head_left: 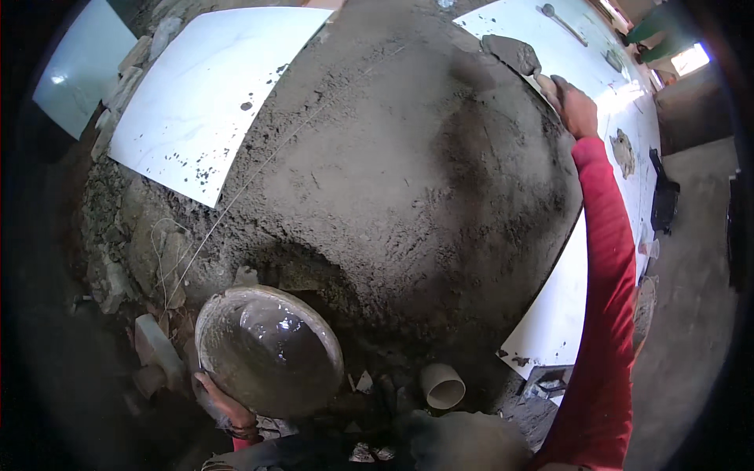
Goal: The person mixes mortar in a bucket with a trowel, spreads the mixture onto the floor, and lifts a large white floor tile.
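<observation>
Keeping the trowel [510,53] flat should smooth mortar [353,173] best; right fingers [558,85] wrap it, left fingers [217,394] clasp the basin [322,323].

We identify one large tile [216,86] as white with faint grey veining and dark speckling, and the mortar bed [338,173] as mottled grey-brown. We record the basin [228,345] as grey, paler at its edge, the pipe [445,388] as off-white, and the right sleeve [609,235] as red.
</observation>
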Available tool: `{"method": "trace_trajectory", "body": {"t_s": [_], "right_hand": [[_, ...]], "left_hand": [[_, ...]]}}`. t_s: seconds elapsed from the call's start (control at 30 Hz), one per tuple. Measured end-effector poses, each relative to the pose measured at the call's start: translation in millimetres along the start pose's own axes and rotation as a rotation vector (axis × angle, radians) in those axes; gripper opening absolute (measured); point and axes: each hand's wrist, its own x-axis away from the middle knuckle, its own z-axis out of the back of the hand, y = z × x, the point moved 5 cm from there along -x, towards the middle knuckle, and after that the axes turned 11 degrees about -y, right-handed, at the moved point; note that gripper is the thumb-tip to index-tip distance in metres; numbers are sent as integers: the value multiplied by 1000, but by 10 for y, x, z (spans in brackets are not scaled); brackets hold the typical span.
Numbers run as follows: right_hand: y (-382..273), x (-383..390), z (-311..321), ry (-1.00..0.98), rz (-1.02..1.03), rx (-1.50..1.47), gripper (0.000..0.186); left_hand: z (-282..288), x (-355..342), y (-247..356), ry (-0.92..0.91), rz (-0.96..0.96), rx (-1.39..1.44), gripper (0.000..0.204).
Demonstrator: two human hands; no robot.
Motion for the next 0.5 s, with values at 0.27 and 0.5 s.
{"method": "trace_trajectory", "body": {"t_s": [0.27,0.5], "right_hand": [[215,1473,420,431,-118,-43,41],[557,1739,-219,-60,-238,31,46]], "left_hand": [[-503,155,484,-17,37,58,72],[-739,116,595,-294,23,367,69]]}}
